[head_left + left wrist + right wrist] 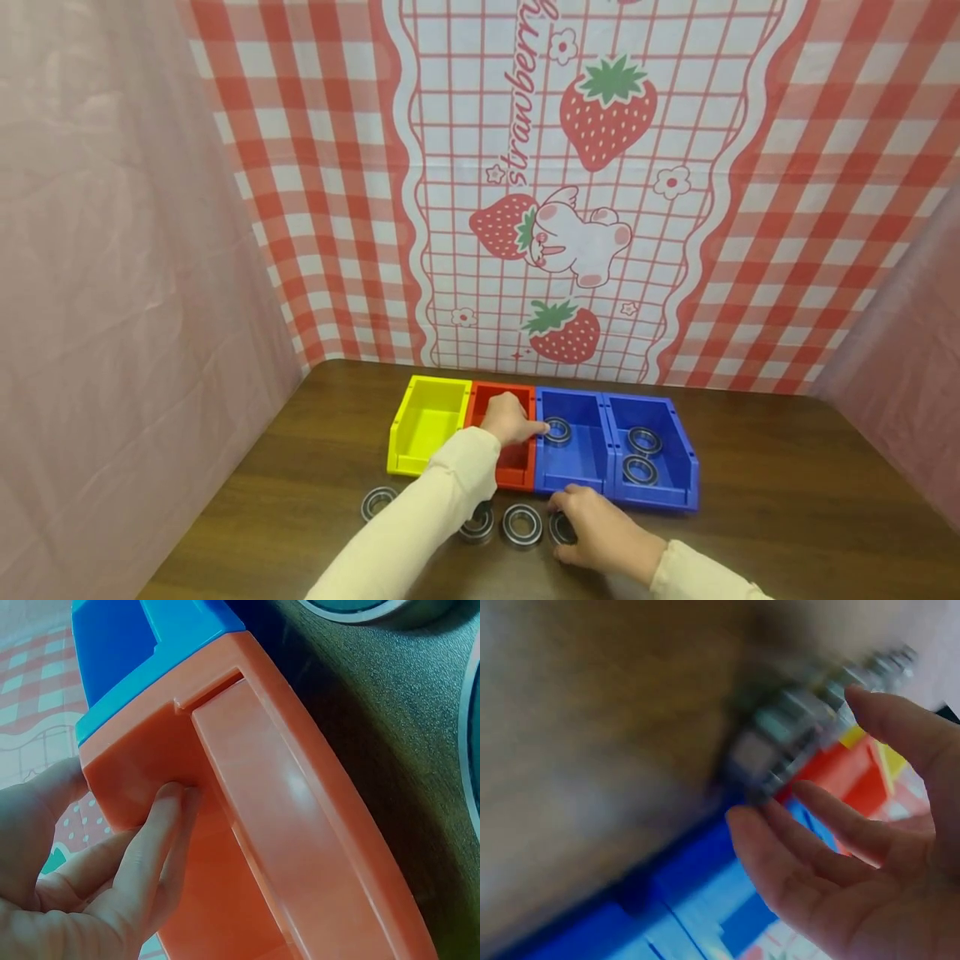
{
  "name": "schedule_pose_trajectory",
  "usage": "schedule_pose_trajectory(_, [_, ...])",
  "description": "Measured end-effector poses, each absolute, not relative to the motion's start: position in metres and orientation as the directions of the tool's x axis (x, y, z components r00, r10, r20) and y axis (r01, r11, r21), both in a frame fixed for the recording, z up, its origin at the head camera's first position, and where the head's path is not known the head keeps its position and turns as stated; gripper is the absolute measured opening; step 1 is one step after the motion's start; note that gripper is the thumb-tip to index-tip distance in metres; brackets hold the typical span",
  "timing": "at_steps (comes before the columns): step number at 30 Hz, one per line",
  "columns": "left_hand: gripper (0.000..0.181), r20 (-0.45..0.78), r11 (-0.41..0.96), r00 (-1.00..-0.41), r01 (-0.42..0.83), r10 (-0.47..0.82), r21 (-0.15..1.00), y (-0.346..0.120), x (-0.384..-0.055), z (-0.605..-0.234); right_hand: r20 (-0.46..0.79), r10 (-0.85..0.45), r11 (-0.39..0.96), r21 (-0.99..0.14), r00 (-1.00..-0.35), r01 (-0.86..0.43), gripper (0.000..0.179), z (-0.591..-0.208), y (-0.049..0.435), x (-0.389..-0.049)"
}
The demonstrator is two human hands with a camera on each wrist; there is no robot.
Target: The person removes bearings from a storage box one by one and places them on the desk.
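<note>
My left hand (510, 419) reaches into the red bin (517, 479), fingers extended inside it, with no bearing visible in its grasp. In the left wrist view its fingers (154, 840) lie against the inside of the bin, the thumb apart from them. My right hand (603, 533) is around a ball bearing (558, 528) on the table, thumb and fingers spread at either side. In the right wrist view that bearing (769, 750) is blurred like the table, while the hand is sharp. Beside it lie another bearing (522, 525) and one partly under the left sleeve (477, 525).
A yellow bin (431, 417) joins the red one on the left. To the right, one blue bin (573, 475) holds a bearing (557, 431); the end blue bin (667, 492) holds two. A further bearing (378, 502) lies left of the left sleeve. A checked cloth (345, 208) hangs behind the table.
</note>
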State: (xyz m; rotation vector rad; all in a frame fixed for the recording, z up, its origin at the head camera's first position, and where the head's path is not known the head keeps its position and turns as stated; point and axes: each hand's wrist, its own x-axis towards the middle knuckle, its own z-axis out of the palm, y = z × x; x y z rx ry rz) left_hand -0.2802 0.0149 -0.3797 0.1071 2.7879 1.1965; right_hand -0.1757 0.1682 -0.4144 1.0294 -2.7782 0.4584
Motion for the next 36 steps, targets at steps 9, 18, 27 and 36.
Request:
schedule_pose_trajectory(9, [0.047,-0.045,0.699,-0.992,0.048,0.115,0.714,0.013,-0.28,-0.382,0.213,-0.451,0.815,-0.298,-0.867,-0.497,0.03,-0.365,0.163,-0.199])
schedule_pose_trajectory(18, [0.049,-0.044,0.705,-0.99,0.063,0.132,0.707,0.015,-0.281,-0.381,0.149,-0.329,0.895,-0.266,-0.933,-0.358,0.04,-0.361,0.158,-0.239])
schedule_pose_trajectory(27, [0.053,-0.021,0.708,-0.993,0.069,0.118,0.703,0.015,-0.283,-0.38,0.057,-0.252,0.938,-0.23,-0.966,-0.258,0.029,-0.374,0.154,-0.275])
schedule_pose_trajectory(36, [0.057,-0.037,0.703,-0.992,0.058,0.119,0.709,0.016,-0.283,-0.383,0.014,-0.254,0.946,-0.202,-0.967,-0.252,0.019,-0.375,0.147,-0.287])
